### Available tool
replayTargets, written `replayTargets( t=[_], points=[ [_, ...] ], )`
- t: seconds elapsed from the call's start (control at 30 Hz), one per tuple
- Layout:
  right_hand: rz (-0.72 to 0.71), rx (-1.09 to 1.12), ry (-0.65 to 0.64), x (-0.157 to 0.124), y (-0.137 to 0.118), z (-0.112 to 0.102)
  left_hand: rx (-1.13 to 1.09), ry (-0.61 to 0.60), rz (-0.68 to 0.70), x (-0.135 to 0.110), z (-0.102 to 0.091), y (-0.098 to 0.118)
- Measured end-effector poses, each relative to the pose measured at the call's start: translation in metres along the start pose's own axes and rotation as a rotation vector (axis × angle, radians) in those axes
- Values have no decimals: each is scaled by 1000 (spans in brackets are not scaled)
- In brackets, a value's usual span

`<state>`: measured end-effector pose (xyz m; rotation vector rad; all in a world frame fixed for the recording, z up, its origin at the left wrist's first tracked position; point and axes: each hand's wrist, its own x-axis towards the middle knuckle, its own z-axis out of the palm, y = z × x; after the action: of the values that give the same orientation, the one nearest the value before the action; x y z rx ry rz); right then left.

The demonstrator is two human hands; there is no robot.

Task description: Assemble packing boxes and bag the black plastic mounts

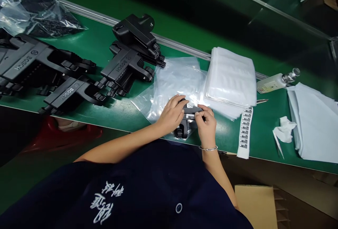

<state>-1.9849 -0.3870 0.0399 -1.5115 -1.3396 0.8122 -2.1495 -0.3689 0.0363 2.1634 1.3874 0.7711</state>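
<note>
A black plastic bracket point(185, 129) lies on clear plastic bags near the table's front edge, with a small white label point(190, 116) on its upward face. My left hand point(171, 114) grips the bracket's left side, fingers lying over its far end. With thumb and bent fingers, my right hand point(207, 122) closes on the right end, its thumb tip at the label's edge. Under and beyond the bracket spread the clear bags point(175, 77). Just right of my right hand lies a strip of printed labels point(245, 132).
Several black BOSCH brackets point(123, 63) lie to the left, below a filled plastic bag point(39, 11). On the right are a stack of white bags point(231, 76), a pump bottle point(274, 82), crumpled paper point(285, 129) and white sheets point(314, 123). A cardboard box point(256, 204) stands below the edge.
</note>
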Motion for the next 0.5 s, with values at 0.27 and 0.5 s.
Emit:
replayTargets(
  t=[0.27, 0.5],
  points=[
    [20, 6, -39, 2, 1, -2, -12, -26, -18, 1, -2, 2],
    [21, -5, -50, 3, -1, -2, -15, -37, -30, 1, -3, 2]
  ],
)
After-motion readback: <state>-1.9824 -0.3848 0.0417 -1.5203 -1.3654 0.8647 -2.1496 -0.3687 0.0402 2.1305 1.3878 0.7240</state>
